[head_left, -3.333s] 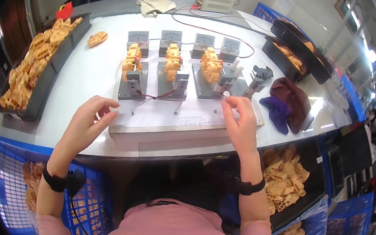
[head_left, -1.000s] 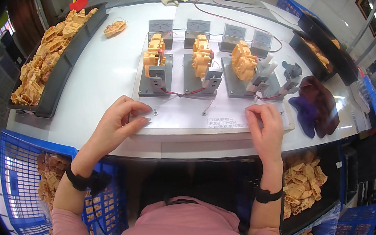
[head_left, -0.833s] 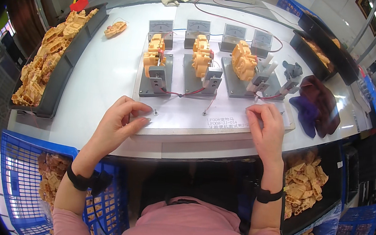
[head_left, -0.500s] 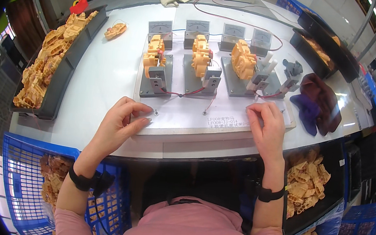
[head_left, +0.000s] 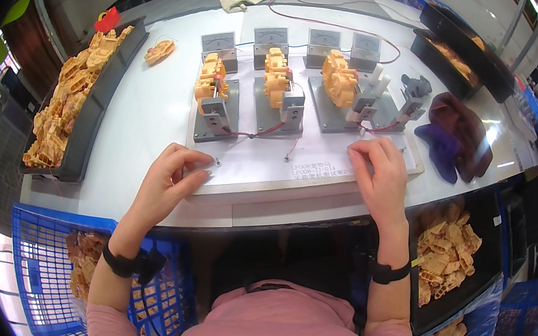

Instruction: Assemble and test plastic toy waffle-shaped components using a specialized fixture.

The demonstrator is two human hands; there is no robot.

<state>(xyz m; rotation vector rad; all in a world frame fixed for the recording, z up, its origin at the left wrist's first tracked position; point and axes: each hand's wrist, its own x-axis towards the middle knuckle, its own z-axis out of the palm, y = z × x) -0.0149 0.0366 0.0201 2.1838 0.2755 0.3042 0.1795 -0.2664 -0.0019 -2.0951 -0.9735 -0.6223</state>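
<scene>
My left hand [head_left: 177, 173] rests at the front left edge of a white board [head_left: 247, 177]. Its thumb and index finger are apart with nothing between them, close to a small screw [head_left: 218, 162]. Over the board's front right part is my right hand [head_left: 380, 178], fingers bent, thumb apart, holding nothing visible. Beyond the hands, yellow plastic gear housings sit upright on grey metal test stands: a left housing [head_left: 210, 85], a middle housing [head_left: 276, 80] and a right housing [head_left: 338, 81]. The rightmost stand [head_left: 410, 108] carries a dark grey clamp piece and no yellow housing.
Several analog meters [head_left: 271, 38] line the board's back, joined by wires. A long grey tray [head_left: 98, 107] of yellow housings stands at left, with one loose housing [head_left: 159, 52] beside it. Dark cloths [head_left: 460, 141] lie at right. A blue basket [head_left: 61, 223] and a black bin [head_left: 460, 306] flank me.
The whole view has shifted and tilted slightly. Both hands keep nearly the same pose and place over the board.
</scene>
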